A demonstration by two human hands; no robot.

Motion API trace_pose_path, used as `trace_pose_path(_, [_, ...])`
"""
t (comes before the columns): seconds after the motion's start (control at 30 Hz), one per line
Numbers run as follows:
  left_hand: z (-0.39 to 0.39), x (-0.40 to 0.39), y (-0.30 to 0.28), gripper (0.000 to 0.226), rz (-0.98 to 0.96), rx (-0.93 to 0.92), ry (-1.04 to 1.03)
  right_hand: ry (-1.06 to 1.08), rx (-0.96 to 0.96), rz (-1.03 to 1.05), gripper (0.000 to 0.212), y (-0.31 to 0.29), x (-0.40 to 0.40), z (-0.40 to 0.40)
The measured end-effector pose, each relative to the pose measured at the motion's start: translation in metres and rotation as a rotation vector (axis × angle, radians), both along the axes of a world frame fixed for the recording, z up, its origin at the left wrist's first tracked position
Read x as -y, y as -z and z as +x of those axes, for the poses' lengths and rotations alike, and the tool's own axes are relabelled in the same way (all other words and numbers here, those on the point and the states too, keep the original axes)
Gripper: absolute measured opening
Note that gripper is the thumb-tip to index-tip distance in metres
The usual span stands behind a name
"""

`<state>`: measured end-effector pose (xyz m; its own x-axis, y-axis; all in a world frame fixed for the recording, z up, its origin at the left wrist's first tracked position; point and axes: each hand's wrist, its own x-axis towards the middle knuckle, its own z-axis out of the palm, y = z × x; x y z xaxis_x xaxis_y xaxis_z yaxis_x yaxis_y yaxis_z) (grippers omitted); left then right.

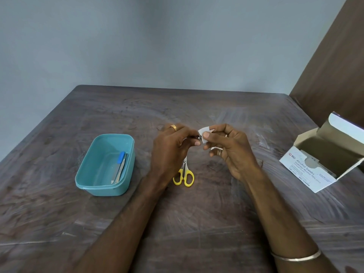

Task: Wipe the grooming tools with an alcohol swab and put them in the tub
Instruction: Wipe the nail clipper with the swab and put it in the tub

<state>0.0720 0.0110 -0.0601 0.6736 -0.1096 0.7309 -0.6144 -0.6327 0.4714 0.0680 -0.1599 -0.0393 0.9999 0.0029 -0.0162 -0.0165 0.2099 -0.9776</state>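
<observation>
Both forearms reach in from the bottom edge over the dark wooden table, a thin metal bangle circling the right wrist. Above the tabletop's middle, the left hand pinches a small metal grooming tool, mostly hidden by the fingers, so its kind is unclear. Touching that tool's tip is a white alcohol swab, gripped between thumb and forefinger of the right hand. Below the hands, yellow-handled scissors lie flat on the table. To the left sits a teal tub holding 2 slim tools, 1 with a blue handle. Far right stands an opened box of alcohol swabs, lid flipped up.
</observation>
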Motion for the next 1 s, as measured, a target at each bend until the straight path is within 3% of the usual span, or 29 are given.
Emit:
trace_pose_path(0.2, [-0.006, -0.002, -0.001, 0.012, 0.032, 0.042, -0.026, 0.028, 0.012, 0.029, 0.005, 0.004, -0.003, -0.001])
trace_pose_path(0.6, [-0.011, -0.001, -0.003, 0.013, -0.002, 0.066, -0.006, 0.006, 0.059, 0.052, 0.02, 0.005, -0.005, -0.002])
trace_pose_path(0.83, [-0.008, -0.001, -0.001, 0.014, -0.009, 0.028, -0.046, 0.071, 0.181, -0.159, 0.036, 0.008, -0.003, 0.0])
trace_pose_path(1.0, [-0.004, -0.001, 0.003, 0.013, -0.017, 0.023, -0.099, 0.097, 0.287, -0.232, 0.019, 0.01, -0.004, 0.0])
